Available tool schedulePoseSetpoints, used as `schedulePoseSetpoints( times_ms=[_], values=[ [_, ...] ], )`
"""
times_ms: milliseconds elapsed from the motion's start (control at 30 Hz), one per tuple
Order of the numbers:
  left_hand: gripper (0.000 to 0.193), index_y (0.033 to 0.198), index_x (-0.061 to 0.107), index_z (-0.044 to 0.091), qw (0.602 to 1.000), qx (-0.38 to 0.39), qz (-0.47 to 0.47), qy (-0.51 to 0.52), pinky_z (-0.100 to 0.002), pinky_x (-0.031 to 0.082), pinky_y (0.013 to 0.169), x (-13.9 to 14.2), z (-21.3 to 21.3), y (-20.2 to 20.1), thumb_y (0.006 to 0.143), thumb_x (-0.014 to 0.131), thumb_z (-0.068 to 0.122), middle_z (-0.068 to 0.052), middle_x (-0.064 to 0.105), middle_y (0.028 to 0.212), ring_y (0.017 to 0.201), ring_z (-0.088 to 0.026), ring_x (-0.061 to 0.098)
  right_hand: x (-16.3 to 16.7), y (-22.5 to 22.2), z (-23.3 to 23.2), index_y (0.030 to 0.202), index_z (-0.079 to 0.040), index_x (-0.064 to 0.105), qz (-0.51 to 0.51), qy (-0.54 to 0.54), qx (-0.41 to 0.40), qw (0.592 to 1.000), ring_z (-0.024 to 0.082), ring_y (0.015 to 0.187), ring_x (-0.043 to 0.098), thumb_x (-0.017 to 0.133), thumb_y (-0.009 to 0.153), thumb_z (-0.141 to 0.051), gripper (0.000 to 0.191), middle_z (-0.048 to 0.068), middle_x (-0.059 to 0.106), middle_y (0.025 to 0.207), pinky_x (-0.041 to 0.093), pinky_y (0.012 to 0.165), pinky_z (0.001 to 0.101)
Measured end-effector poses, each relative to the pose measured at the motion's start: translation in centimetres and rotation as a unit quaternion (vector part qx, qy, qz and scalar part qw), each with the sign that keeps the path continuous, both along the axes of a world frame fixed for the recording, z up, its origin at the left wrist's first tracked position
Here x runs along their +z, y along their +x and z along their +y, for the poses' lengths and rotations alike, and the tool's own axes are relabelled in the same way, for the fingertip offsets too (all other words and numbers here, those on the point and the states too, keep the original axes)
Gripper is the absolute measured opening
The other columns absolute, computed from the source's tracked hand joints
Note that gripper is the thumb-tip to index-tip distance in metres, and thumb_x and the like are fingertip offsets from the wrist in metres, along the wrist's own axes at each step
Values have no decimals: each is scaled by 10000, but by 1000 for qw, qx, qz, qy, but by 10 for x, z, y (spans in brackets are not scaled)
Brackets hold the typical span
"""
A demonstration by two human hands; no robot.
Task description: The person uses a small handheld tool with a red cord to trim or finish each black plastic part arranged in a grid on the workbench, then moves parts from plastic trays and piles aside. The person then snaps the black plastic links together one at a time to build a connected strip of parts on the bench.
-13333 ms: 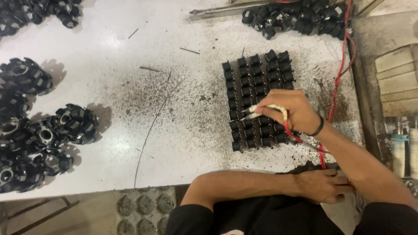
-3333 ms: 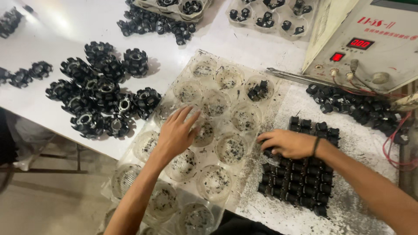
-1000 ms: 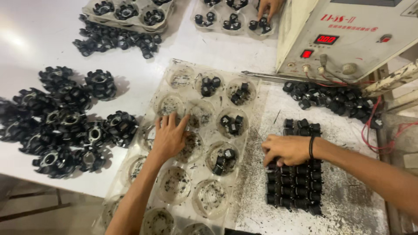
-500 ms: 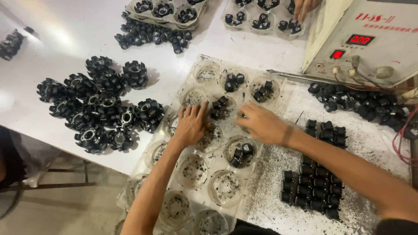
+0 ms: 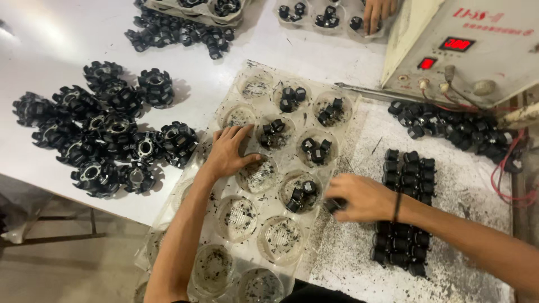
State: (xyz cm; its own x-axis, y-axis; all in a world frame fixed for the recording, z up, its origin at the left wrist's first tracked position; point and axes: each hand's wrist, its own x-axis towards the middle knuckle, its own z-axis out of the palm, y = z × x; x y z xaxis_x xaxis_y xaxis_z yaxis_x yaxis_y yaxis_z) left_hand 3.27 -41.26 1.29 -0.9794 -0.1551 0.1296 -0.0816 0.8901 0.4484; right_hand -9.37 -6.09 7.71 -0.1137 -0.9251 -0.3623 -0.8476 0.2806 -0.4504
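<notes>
Head view. The left hand (image 5: 227, 152) lies flat, fingers spread, on the clear plastic cup tray (image 5: 247, 221); its grip is open and holds nothing, the fingertips resting on the rim of an empty cup near the tray's middle. The right hand (image 5: 362, 197) sits at the tray's right edge, fingers curled around a small black part (image 5: 335, 205) that shows only partly, so the hold looks closed on it. Just left of that hand, a tray cup contains a few small black parts (image 5: 298, 196); five further cups toward the far end are likewise loaded, and the near cups hold only dark specks. To the right, a block of black parts in rows (image 5: 405, 168) stands on the speckled white desk (image 5: 348, 252), partly covered by the right forearm. Black ring-shaped assemblies (image 5: 106, 132) are heaped on the desk, left of the tray. A test unit with red displays (image 5: 466, 47) stands far right. Another person's hand (image 5: 379, 12) rests on a far tray.
</notes>
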Motion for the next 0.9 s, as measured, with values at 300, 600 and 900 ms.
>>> schedulePoseSetpoints(
  times_ms=[300,600,900],
  values=[
    [606,1352,653,100,992,7,125,5,-520,286,1147,-12,-13,8,964,597,561,-111,630,1368,1307,-310,531,-43,30,-134,1170,-75,719,58,-360,133,921,326,1149,636,662,779,-52,396,172,667,1222,536,982,458],
    [548,1284,682,84,995,19,95,-38,-563,205,1153,-13,-13,6,956,600,516,-108,628,1333,1300,-290,527,-2,-129,37,1140,-278,836,-41,145,35,988,127,1193,571,603,678,117,651,-55,697,1180,455,1115,336],
    [595,1286,689,108,994,32,94,-38,-554,207,1157,-18,-15,5,960,524,578,-104,594,1388,1385,-285,484,12,-136,-17,1267,-288,737,4,136,-95,986,194,1168,577,777,856,-179,427,6,614,1225,495,1064,387]
  ],
)
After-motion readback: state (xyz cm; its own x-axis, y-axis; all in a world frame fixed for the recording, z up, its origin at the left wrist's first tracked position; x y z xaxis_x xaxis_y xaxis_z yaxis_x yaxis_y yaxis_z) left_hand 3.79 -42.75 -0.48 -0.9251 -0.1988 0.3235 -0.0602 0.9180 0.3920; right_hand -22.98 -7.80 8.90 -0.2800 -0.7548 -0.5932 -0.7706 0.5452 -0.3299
